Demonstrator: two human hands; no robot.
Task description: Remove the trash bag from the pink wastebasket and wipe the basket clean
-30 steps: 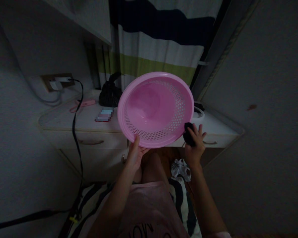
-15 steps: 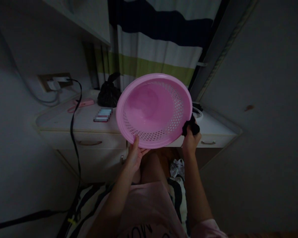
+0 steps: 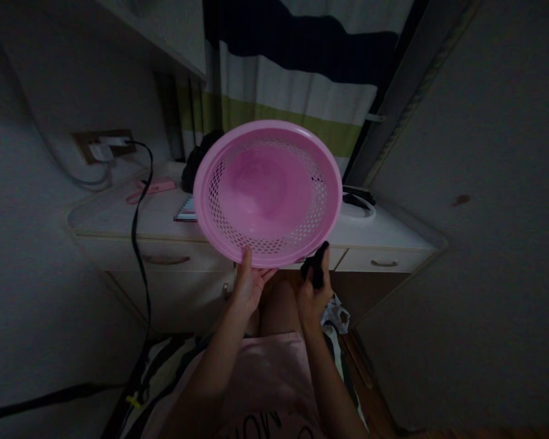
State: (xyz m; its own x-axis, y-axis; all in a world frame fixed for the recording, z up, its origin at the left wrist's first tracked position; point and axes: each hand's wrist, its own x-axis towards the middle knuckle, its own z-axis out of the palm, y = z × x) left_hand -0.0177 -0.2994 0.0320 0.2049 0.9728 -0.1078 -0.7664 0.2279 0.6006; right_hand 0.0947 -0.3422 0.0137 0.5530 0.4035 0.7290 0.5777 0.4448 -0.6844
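Note:
A pink basket (image 3: 268, 189) with perforated sides is tilted so that its hollow inside faces me, in front of the white desk. My left hand (image 3: 251, 281) grips its lower rim, the thumb over the edge and the other fingers beneath. Just below the rim at the lower right, my right hand (image 3: 315, 292) is closed on a bunched black cloth (image 3: 315, 266). Nothing shows inside the basket.
On the desk (image 3: 393, 235) lie a pink strap-like item (image 3: 158, 186), a phone (image 3: 185, 210) partly behind the basket, a black bag (image 3: 193, 167) and a white ring-shaped object (image 3: 363, 210). A black cable (image 3: 135, 244) hangs at left. A plastic bag (image 3: 338, 314) is below.
The basket has shifted left and turned more squarely towards me. My right hand, with the black cloth, has moved from the basket's right side down and left to below its rim.

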